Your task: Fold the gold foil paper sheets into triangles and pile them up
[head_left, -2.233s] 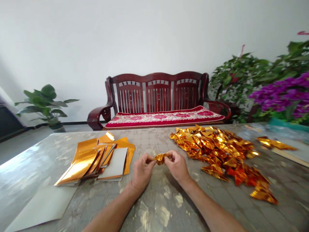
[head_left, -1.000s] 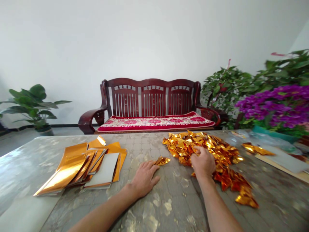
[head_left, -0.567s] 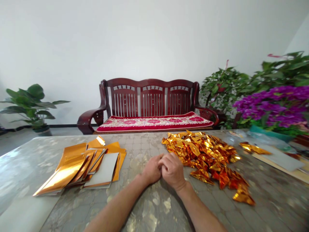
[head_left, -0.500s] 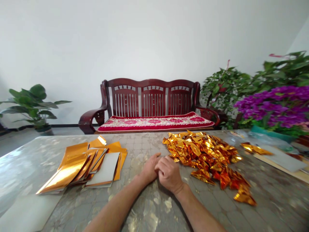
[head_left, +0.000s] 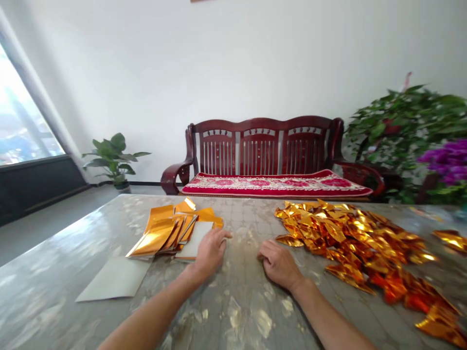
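My left hand point(head_left: 211, 250) is at the right edge of a fanned stack of gold foil paper point(head_left: 162, 233). Its fingers reach to the right, partly apart, and it covers part of a pale sheet point(head_left: 200, 236) lying face up on the stack; whether it touches that sheet I cannot tell. To the right, my right hand point(head_left: 280, 265) rests on the table with its fingers curled in and nothing visible in them. Beside it spreads a big heap of folded gold foil pieces point(head_left: 343, 233), some looking reddish at the near end.
A loose pale sheet point(head_left: 115, 279) lies left of my left forearm on the patterned table point(head_left: 226, 301). One folded foil piece point(head_left: 450, 239) sits apart at the far right. Behind the table stand a wooden bench point(head_left: 260, 146), potted plants point(head_left: 113, 158) and purple flowers point(head_left: 447, 160).
My hands, together before, have come apart: the left has moved to the paper stack, the right stays near the heap. The view has turned left, bringing a window into sight.
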Demonstrator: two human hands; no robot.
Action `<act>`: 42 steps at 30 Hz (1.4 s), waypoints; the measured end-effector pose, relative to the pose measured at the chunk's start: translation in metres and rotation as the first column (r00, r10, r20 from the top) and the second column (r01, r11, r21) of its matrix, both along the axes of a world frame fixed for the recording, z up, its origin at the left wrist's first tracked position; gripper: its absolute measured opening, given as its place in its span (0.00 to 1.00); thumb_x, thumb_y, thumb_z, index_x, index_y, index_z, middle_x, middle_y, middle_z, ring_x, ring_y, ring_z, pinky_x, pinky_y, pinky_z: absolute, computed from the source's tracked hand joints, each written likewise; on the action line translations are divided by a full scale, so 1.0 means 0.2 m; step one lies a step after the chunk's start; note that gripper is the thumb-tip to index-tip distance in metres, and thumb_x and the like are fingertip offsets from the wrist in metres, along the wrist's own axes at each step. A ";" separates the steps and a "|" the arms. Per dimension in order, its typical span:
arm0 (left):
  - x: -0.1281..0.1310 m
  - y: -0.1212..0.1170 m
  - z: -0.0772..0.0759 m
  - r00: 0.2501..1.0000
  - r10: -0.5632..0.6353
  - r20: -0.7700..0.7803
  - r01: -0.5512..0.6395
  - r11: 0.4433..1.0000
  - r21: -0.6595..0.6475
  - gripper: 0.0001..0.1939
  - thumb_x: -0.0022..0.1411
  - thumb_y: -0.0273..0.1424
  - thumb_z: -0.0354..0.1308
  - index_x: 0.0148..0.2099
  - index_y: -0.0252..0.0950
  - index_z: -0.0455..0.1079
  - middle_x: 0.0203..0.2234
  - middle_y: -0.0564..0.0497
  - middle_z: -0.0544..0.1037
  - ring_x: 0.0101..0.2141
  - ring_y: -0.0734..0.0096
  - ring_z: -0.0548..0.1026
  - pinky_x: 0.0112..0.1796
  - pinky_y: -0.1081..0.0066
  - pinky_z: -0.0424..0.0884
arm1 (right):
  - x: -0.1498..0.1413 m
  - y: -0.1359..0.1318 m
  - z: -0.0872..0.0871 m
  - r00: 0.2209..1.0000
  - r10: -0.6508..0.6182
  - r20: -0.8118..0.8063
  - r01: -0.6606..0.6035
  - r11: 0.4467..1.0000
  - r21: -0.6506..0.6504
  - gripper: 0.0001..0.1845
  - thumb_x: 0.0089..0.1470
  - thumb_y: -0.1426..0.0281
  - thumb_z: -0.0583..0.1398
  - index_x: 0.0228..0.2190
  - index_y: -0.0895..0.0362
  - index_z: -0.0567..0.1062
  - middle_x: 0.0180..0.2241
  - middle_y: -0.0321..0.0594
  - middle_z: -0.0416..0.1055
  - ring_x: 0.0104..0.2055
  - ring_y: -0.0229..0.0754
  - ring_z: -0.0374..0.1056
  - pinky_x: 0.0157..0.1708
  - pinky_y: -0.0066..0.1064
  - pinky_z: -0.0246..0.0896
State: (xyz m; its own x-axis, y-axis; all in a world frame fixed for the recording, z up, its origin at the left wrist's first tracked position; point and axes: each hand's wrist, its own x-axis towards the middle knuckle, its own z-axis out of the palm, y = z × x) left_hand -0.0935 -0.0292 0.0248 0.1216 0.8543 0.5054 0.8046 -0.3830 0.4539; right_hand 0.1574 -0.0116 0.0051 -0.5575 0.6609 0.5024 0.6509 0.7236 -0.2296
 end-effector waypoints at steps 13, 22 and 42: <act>-0.83 -0.12 0.23 0.702 0.588 -0.401 -0.699 0.677 -0.232 0.21 0.59 0.38 0.55 0.53 0.37 0.71 0.50 0.40 0.75 0.48 0.49 0.73 0.43 0.62 0.68 | -0.01 0.02 -0.01 0.999 -0.033 0.018 0.034 0.998 -0.056 0.18 0.43 0.84 0.51 0.28 0.55 0.75 0.31 0.39 0.70 0.40 0.43 0.66 0.40 0.30 0.58; -0.95 -0.04 0.11 0.742 0.576 -0.343 -0.670 0.642 -0.372 0.15 0.53 0.38 0.62 0.41 0.35 0.75 0.36 0.44 0.80 0.37 0.59 0.77 0.31 0.71 0.65 | -0.01 0.03 -0.01 0.998 -0.041 0.037 0.044 0.995 -0.085 0.17 0.44 0.83 0.51 0.28 0.55 0.75 0.31 0.40 0.71 0.41 0.43 0.66 0.41 0.31 0.58; -0.26 -0.11 0.09 0.951 -0.302 0.068 0.298 0.953 0.057 0.11 0.67 0.32 0.52 0.42 0.40 0.77 0.45 0.48 0.79 0.50 0.65 0.73 0.53 0.65 0.67 | -0.01 0.02 -0.01 0.983 -0.064 -0.174 0.035 0.986 -0.166 0.38 0.47 0.75 0.59 0.60 0.52 0.62 0.54 0.43 0.67 0.43 0.42 0.70 0.45 0.36 0.66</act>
